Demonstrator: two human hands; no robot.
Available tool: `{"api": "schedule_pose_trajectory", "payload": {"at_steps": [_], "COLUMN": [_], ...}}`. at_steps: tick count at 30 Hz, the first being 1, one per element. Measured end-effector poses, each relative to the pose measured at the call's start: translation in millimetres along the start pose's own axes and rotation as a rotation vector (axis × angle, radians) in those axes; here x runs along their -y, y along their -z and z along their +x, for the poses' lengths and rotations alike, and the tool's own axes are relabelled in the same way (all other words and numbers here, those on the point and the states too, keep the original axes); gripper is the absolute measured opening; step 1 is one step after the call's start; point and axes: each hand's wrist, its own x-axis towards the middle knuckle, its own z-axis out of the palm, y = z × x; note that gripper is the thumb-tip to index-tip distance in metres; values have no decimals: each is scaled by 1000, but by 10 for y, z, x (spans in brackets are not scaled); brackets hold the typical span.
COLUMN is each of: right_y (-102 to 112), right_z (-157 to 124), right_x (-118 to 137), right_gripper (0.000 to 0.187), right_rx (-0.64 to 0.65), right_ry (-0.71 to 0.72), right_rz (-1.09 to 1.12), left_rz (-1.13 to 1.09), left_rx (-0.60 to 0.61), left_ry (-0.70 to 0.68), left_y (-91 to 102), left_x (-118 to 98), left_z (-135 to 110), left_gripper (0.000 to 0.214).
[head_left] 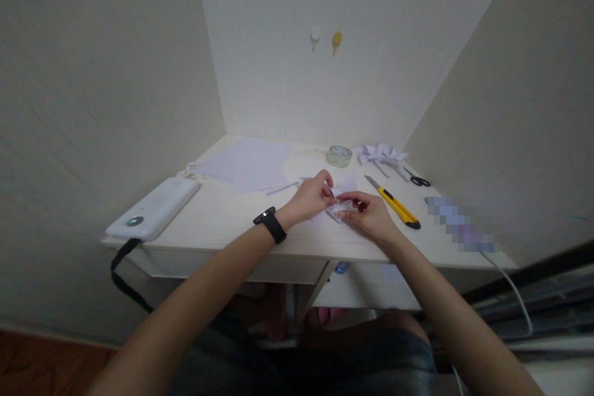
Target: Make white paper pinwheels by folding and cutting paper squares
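Note:
My left hand (314, 193), with a black watch (270, 223) on its wrist, bends its fingers over a folded piece of white paper (335, 213). On the paper's other side, my right hand (363, 211) pinches it between thumb and fingers. The fingertips of both hands nearly meet, and they hide part of the paper. Another white paper piece (347, 182) lies just behind the hands. A thin rolled paper strip (282, 187) rests left of my left hand. Right of my right hand lies a yellow utility knife (394, 203) with its blade out.
White sheets (253, 161) spread over the table's back left. A roll of clear tape (338, 156), a folded paper pinwheel-like shape (381, 153) and black scissors (419, 180) lie at the back right. A white power bank (155, 207) sits left; a blurred-out object (461, 224) is far right.

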Motion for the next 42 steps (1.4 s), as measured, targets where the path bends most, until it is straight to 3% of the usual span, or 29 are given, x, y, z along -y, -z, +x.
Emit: {"api": "schedule_pose_trajectory", "payload": {"at_steps": [16,29,42], "right_y": [-2,-7,-8], "right_z": [29,57,48], "right_x": [-88,-171,-97], "right_gripper": [32,39,43], "right_rx": [-46,-77,-78], "right_ry": [-5,-68,-94], "right_rz": [70,250,321], "left_rz": [-21,-352,-329], "left_rx": [62,194,146], "left_ry": [-9,114,59], "left_y": [25,23,37], "left_x": [-65,-81,-52], "left_z": [-17,-8,0], "left_gripper": [35,43,48]}}
